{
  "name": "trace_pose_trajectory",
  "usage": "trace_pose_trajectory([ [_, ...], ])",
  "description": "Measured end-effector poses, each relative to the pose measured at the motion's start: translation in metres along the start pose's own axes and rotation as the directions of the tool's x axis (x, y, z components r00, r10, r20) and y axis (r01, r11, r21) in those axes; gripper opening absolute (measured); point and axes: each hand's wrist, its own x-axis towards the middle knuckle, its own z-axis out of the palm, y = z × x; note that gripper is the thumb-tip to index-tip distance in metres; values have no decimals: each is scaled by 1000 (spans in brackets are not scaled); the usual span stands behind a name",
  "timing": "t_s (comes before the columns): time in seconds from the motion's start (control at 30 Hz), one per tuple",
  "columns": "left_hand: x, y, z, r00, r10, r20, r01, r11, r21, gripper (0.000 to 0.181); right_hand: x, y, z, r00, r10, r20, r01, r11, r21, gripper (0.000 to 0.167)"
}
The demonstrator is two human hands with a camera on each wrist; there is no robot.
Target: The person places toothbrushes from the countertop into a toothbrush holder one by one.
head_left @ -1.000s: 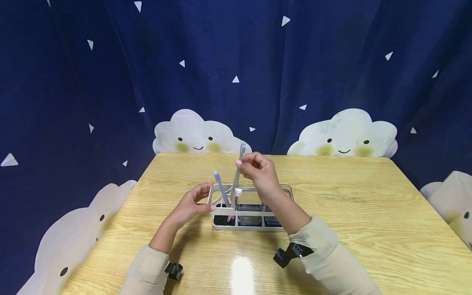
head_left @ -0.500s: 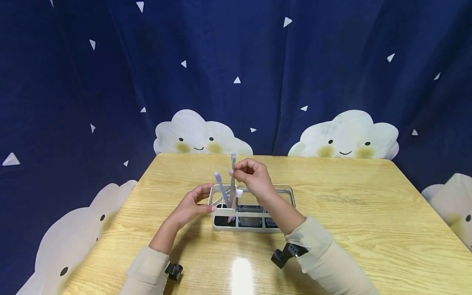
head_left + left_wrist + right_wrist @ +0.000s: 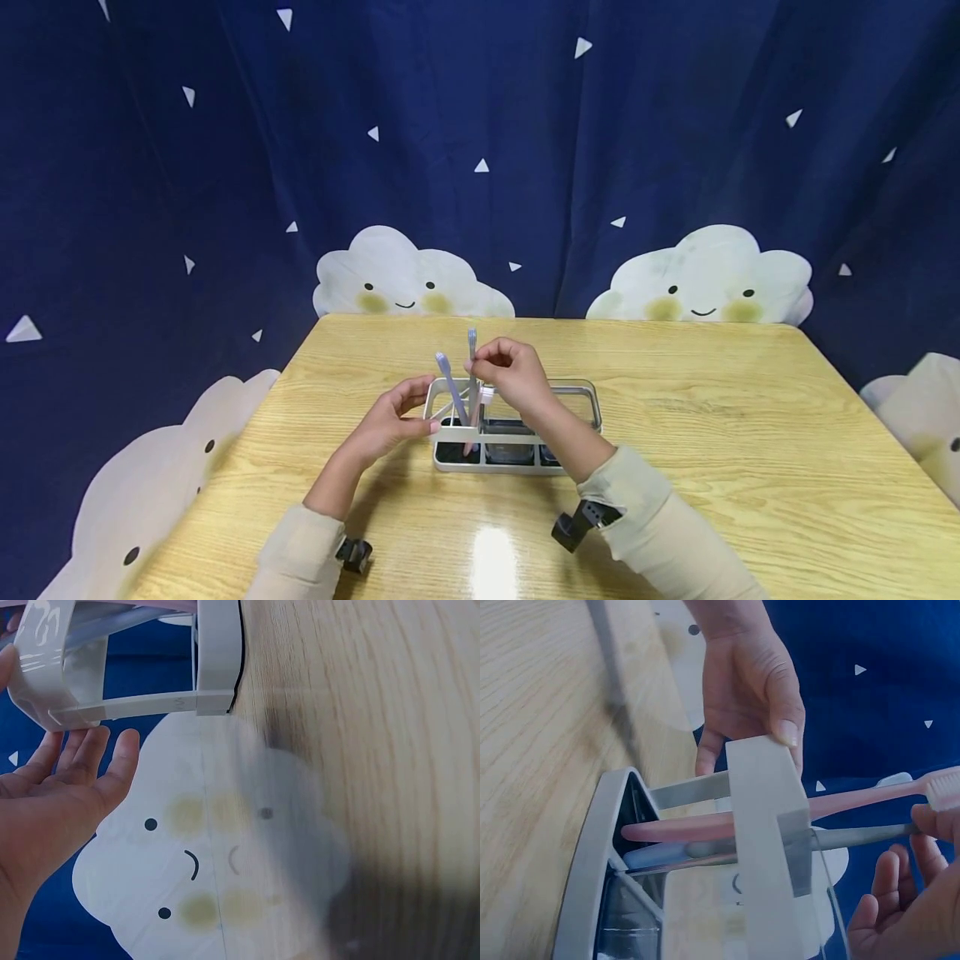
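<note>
A white toothbrush holder (image 3: 562, 437) with a top frame and a base in compartments stands on the table. My left hand (image 3: 393, 414) grips its left end, thumb on the front bar and fingers around the outer side. My right hand (image 3: 516, 377) pinches a grey toothbrush (image 3: 472, 336) below its head; the brush stands nearly upright, its handle inside the left section. A bluish-purple toothbrush (image 3: 450, 379) leans left in that section. The pink toothbrush (image 3: 862, 798) leans right there, bristles beside my right fingers. In the right wrist view, the grey handle's lower end hangs above the base.
Clear cups (image 3: 508, 452) sit in the holder's middle and right sections, the right one partly hidden by my forearm. The wooden table (image 3: 712, 433) reaches back to a dark blue curtain (image 3: 420, 108) with clouds and triangles.
My right hand has moved down and slightly left, lowering the grey toothbrush into the holder's left section and bringing it more upright. My left hand keeps its grip on the holder.
</note>
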Motion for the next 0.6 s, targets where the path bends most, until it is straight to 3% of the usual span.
trace_pose_trajectory([
  [0.33,1,0,0,1000,10,2,-10,1000,-6,66,-2,4,1,1000,13,3,-12,989,-151,6],
  [0.6,1,-1,0,1000,0,2,0,1000,-14,68,-4,9,1,999,36,27,-30,982,-184,6],
])
